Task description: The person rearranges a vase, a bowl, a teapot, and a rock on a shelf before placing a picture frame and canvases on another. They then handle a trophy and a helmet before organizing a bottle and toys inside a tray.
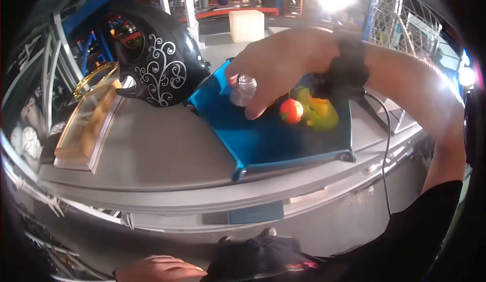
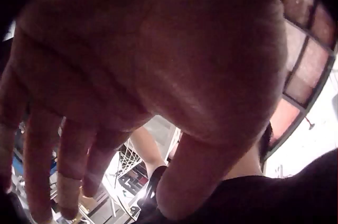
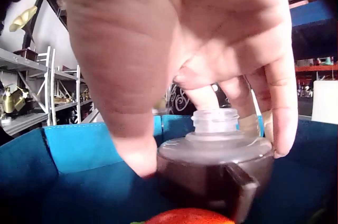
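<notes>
My right hand reaches over a blue fabric tray and holds a small clear bottle between thumb and fingers. The bottle has an open threaded neck, a clear shoulder and a dark lower body with a strip standing out at one side; it is upright inside the tray. Close by in the tray lie a round red fruit and a curved yellow-green piece. Down by my body, my left hand hangs with loose fingers, holding nothing; its palm fills the left wrist view.
Left of the tray stands a glossy black object with silver scrolls. Farther left lies a wooden frame on the grey table. A cream cube stands behind the tray. A cable hangs from my right wrist over the table edge.
</notes>
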A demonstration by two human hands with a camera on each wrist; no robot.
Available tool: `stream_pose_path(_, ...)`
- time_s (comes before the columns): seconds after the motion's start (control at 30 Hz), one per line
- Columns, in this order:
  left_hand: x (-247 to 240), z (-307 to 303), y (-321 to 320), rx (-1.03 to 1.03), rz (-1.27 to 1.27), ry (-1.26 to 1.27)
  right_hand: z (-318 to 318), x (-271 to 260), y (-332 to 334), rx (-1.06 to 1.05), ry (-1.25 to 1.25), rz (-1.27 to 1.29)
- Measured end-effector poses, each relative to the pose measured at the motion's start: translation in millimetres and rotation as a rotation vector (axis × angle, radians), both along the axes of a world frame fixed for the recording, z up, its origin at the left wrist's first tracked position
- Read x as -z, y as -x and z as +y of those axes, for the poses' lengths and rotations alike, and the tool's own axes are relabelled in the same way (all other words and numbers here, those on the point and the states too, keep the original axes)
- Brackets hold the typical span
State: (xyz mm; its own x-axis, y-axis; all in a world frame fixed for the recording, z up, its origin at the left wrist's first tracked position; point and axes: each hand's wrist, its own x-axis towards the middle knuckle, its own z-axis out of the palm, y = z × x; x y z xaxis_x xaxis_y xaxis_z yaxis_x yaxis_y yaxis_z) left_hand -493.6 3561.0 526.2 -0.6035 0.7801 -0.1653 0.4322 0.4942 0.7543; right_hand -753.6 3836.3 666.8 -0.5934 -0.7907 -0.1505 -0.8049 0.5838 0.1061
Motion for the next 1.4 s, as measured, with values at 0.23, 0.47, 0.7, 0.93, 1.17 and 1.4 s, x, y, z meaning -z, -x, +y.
stream_pose_path(0.23, -83, 50, 9, -0.099, 0.410, -0.015, 37, -19, 4, -0.107, 0.074, 0.119)
stream_pose_path(0.47, -150, 107, 98, -0.295, 0.785, 0.175, 83, 0, -21, 0.118, -0.094, -0.006)
stream_pose_path(0.7, -132, 143, 203, -0.174, 0.723, 0.536, 94, 6, -21, 0.065, -0.018, 0.058)
stream_pose_path(0.93, -124, 132, 230, -0.136, 0.627, 0.541, 117, -25, -11, 0.181, 0.386, 0.368)
stream_pose_path(1.17, -147, 129, 221, -0.201, 0.612, 0.592, 113, -13, -14, 0.219, 0.191, 0.134)
stream_pose_path(1.4, -136, 125, 226, -0.182, 0.769, 0.583, 97, 10, -16, 0.066, 0.114, 0.036)
